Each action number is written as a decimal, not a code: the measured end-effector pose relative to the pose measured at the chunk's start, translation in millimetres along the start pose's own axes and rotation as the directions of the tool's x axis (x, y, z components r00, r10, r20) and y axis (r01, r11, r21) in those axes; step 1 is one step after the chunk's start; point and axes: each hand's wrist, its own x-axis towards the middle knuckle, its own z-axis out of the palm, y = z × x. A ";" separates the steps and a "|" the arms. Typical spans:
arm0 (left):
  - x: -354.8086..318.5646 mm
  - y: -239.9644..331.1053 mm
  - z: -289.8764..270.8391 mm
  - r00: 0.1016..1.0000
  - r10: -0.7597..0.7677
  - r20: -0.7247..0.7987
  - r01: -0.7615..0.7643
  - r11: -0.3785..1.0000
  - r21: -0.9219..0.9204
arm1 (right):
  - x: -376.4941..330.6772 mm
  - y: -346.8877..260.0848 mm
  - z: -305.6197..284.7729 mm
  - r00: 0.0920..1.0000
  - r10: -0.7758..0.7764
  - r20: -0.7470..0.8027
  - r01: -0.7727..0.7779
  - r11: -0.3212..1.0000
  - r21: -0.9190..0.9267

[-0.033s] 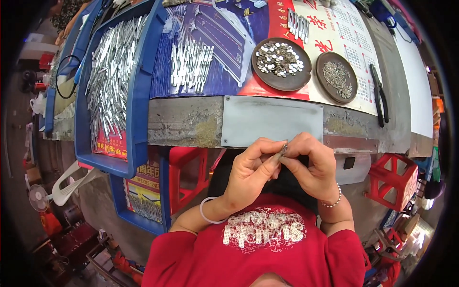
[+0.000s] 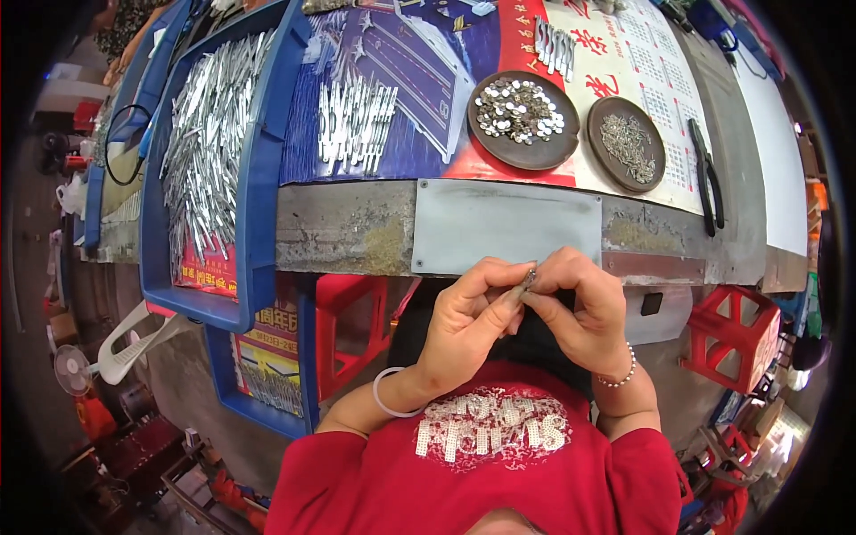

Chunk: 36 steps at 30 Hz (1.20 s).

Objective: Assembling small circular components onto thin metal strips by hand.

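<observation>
My left hand and my right hand meet just in front of the bench edge, thumbs and forefingers pinched together. Between their fingertips is a small metal piece; most of it is covered, so its kind cannot be made out. Right behind the hands, a grey metal plate is fixed along the bench edge. On the bench beyond lie a brown dish of small silvery discs and a smaller brown dish of tiny metal parts.
At the left, a blue crate holds many thin metal strips. More metal strips lie in a row on the bench. Black-handled pliers rest at the right. Red stools and a lower blue crate stand below.
</observation>
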 end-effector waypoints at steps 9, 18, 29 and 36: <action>-1.9 -1.7 8.1 0.996 0.041 0.081 -0.032 0.994 -0.104 | -10.8 -0.6 4.9 0.981 -0.122 -0.154 0.121 0.993 -0.016; -7.5 -1.2 11.0 0.982 0.168 0.090 -0.171 0.985 0.020 | -9.1 7.6 2.5 0.903 0.395 0.170 -0.352 0.452 0.820; -1.8 -2.0 14.1 0.835 0.550 0.013 -0.464 0.690 0.556 | -5.7 -14.0 28.2 0.937 -0.071 -0.342 0.043 0.995 -0.089; -2.6 -0.6 12.8 0.827 0.548 0.125 -0.519 0.658 0.545 | -1.8 -9.8 27.0 0.930 -0.225 -0.290 0.149 0.953 -0.264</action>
